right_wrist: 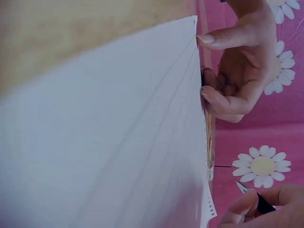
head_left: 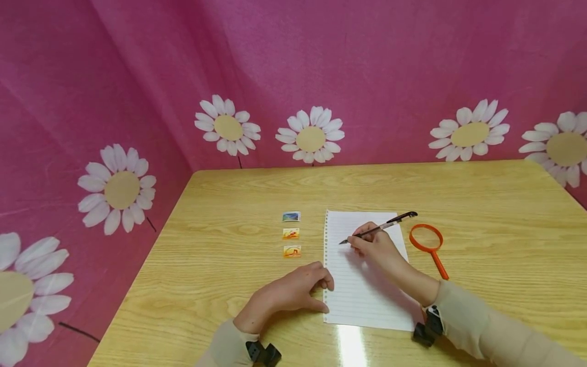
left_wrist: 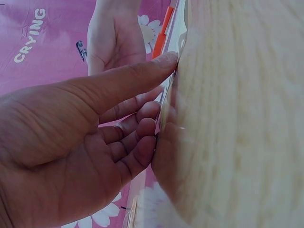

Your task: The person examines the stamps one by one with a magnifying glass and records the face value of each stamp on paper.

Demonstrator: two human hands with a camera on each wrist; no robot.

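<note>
A lined sheet of paper [head_left: 367,300] with punched holes along its left edge lies on the table. My right hand [head_left: 382,255] pinches a black pen [head_left: 392,222] over the upper half of the sheet. The pen's tip points left; in the right wrist view, the pen [right_wrist: 266,205] has its tip raised off the paper. At the sheet's lower left edge rests my left hand [head_left: 295,288], thumb and bent fingertips touching the paper's margin. The left wrist view shows this hand [left_wrist: 71,137] with loosely bent fingers, holding nothing.
Right of the sheet lies an orange magnifying glass [head_left: 438,264], its handle near my right forearm. Three small stamp-like pictures, a blue one [head_left: 291,216] and two yellow-orange ones [head_left: 291,251], form a column left of the sheet. A pink flowered cloth [head_left: 367,61] hangs behind the wooden table [head_left: 220,229].
</note>
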